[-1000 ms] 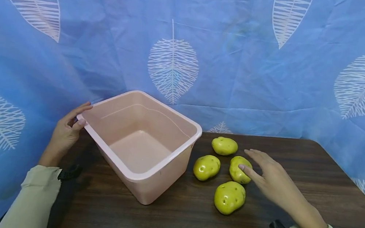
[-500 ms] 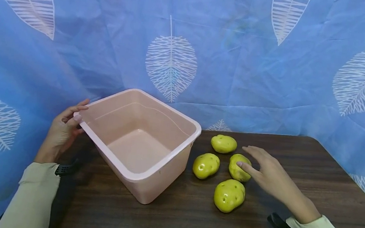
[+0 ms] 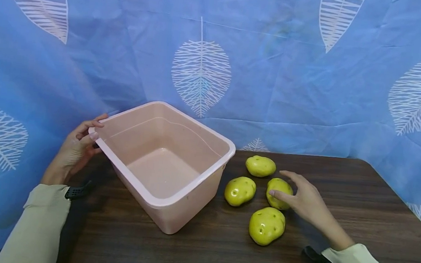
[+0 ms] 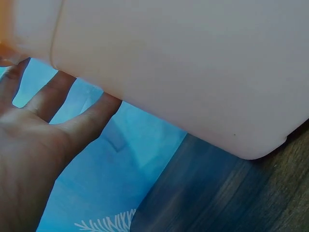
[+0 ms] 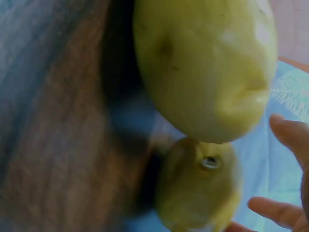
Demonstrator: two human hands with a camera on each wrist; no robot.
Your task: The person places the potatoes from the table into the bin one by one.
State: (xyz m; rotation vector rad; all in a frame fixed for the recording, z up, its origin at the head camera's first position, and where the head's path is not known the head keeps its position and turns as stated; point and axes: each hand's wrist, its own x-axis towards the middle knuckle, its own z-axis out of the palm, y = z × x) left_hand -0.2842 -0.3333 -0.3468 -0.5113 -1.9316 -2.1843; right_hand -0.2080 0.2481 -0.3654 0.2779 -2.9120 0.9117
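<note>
On the desk [image 3: 202, 260], right of the pink bin [image 3: 187, 212], your right hand [image 3: 304, 202] reaches round a yellow potato [image 3: 278, 186] lying among three others [image 3: 266, 226], thumb and fingers spread, holding nothing; whether the thumb touches, you can't tell. Your left hand [image 3: 74, 149] pinches the bin's rim. You seem to be lining up a grasp; next calls for closing thumb and fingers round that potato, keeping its neighbours undisturbed.

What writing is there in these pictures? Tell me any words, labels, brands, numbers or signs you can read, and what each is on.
No readable text anywhere.
Pink tub, yellow potatoes and brown table: no lettering seen.
Blue cloth: white leaf prints, a pattern rather than writing.
Black wristbands: too small to tell whether they are marked.
</note>
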